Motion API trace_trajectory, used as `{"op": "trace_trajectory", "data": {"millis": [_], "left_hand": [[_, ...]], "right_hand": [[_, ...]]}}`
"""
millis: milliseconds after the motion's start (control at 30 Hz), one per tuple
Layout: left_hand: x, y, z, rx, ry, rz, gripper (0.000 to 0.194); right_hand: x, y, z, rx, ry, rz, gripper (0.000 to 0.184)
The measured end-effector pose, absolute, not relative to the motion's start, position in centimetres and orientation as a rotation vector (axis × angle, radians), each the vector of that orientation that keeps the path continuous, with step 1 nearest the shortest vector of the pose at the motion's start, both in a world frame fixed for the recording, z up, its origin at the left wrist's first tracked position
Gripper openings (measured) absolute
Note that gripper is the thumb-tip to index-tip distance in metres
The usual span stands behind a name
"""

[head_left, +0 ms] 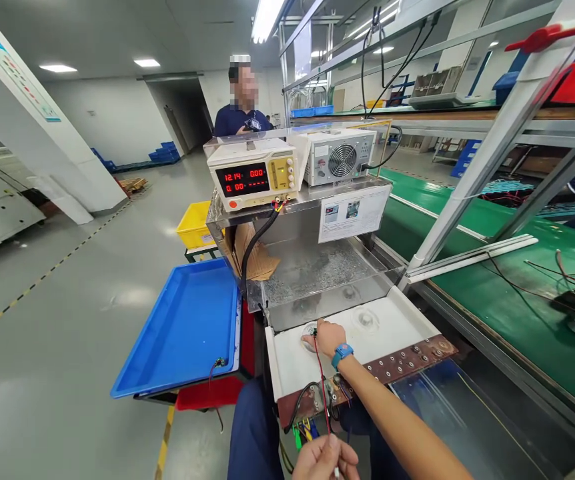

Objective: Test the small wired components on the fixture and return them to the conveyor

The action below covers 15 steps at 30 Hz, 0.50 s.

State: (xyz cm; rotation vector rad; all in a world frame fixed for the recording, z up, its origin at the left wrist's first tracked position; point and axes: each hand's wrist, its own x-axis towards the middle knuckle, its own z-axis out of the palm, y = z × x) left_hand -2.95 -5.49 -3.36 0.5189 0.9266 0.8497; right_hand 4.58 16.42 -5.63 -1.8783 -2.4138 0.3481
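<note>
My right hand, with a blue wristband, reaches onto the white fixture plate. Its fingers are closed on a small round part seated in the plate's left recess. A thin red and black wire runs from that part down to my left hand, which pinches the wire's lower end near the bottom edge of the view. A second round recess lies to the right of my right hand.
A power supply with red digits and a fan-fronted unit stand on the steel box behind the plate. A blue tray sits at the left, a green conveyor at the right. A person stands behind.
</note>
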Motion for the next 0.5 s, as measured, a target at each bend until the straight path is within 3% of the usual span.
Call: {"op": "trace_trajectory", "data": {"millis": [167, 367, 500], "left_hand": [[-2.4, -4.3, -2.7, 0.573, 0.892, 0.839, 0.072], [-3.2, -2.2, 2.8, 0.538, 0.953, 1.057, 0.054], [-3.6, 1.3, 4.6, 0.633, 0.973, 1.069, 0.050]], "right_hand": [[5.1, 16.6, -6.2, -1.848, -2.467, 0.433, 0.060], [6.1, 17.2, -6.7, -1.663, -2.592, 0.572, 0.029], [6.7, 18.5, -7.4, -1.632, -2.595, 0.678, 0.033]]}}
